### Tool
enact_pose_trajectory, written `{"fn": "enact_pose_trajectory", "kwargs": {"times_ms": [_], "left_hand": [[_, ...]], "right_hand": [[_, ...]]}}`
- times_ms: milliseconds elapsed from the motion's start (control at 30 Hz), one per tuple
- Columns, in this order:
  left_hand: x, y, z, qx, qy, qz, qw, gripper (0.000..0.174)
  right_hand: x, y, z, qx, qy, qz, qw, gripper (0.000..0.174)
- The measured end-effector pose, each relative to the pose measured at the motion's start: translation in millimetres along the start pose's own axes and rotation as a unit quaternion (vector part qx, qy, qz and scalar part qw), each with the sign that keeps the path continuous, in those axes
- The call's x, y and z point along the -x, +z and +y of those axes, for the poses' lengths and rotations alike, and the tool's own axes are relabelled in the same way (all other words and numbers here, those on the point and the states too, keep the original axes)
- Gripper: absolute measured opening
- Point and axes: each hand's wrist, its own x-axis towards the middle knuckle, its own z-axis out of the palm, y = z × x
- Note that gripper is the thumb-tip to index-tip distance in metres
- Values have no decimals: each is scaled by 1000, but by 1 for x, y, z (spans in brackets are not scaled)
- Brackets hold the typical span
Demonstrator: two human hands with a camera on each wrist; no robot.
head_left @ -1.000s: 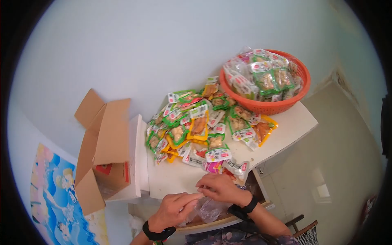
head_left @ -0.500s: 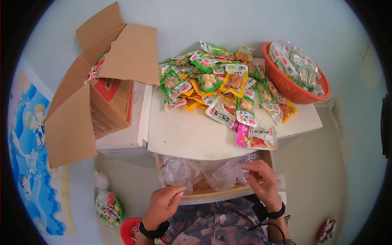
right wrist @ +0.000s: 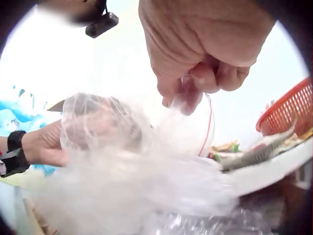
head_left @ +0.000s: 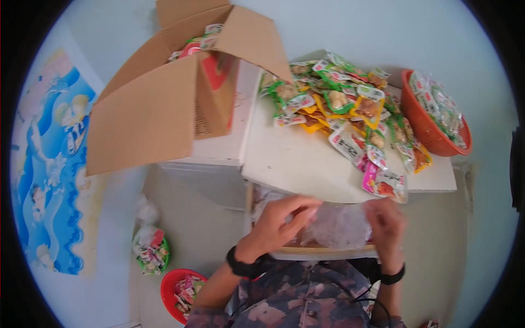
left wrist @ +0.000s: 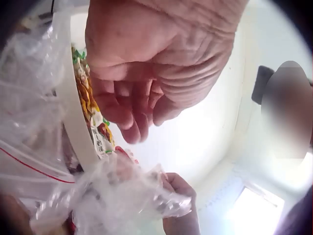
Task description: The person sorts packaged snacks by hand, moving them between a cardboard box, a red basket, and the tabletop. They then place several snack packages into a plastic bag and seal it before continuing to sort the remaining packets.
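- In the head view, we see the left hand and the right hand over an open drawer, with a clear bag between them. The drawer holds more clear plastic, and each wrist wears a black band.
- Above it in that view, we find a pile of snack packets on the white surface, a pink-edged packet near the front edge. An orange basket of wrapped packets leans at the right end, and an open cardboard box with packets inside sits to the left. Lower left, we spot a green basket and a red basin, both holding packets.
- In the left wrist view, we see the left hand's fingers loosely curled, with nothing visible in their grasp; the clear bag lies below them, crumpled, near the right hand.
- In the right wrist view, we make out the right hand's fingers pinching the clear bag near a red line. The left hand shows partly through the plastic.
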Motion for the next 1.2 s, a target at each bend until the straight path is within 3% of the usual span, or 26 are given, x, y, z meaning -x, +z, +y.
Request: {"fn": "enact_pose_trajectory", "kwargs": {"times_ms": [133,167,300,367,467,567,633,733,767,867,967,1067,1100,1200], "left_hand": [[-31,7,10,88,97,29,991,58],[-35,5,7,103,97,-14,990,75],[-44,23,12,258,67,-6,964,75],[-50,23,9,375,26,-9,926,78],[-56,14,4,616,-59,58,783,85],[-54,15,-2,612,-49,77,786,89],[-51,24,0,598,-42,65,798,94],[-46,38,10,401,-1,35,915,95],[-47,39,8,387,17,19,922,94],[-42,49,23,203,-72,58,975,82],[-42,42,-6,309,-130,100,937,67],[-39,30,-7,327,-121,205,914,56],[-35,23,-10,315,-104,213,919,45],[-18,14,-7,98,-73,244,962,38]], "right_hand": [[-26,-21,-27,-42,95,131,986,4],[-30,-22,-28,-57,111,151,980,5],[-40,-18,-23,-95,148,168,970,11],[-39,-14,-10,-111,155,154,969,13],[-41,-11,-11,-196,191,186,944,15],[-37,-11,-2,-289,256,204,899,14],[-33,-7,5,-313,246,193,897,14],[-24,1,10,-354,262,176,881,14],[-24,3,8,-361,264,173,878,14],[-20,4,11,-391,268,155,867,13],[-19,1,16,-404,269,156,860,13],[-14,-9,30,-393,268,185,860,12],[-10,-13,38,-388,264,199,860,11],[-2,-26,51,-409,262,235,842,10]]}}
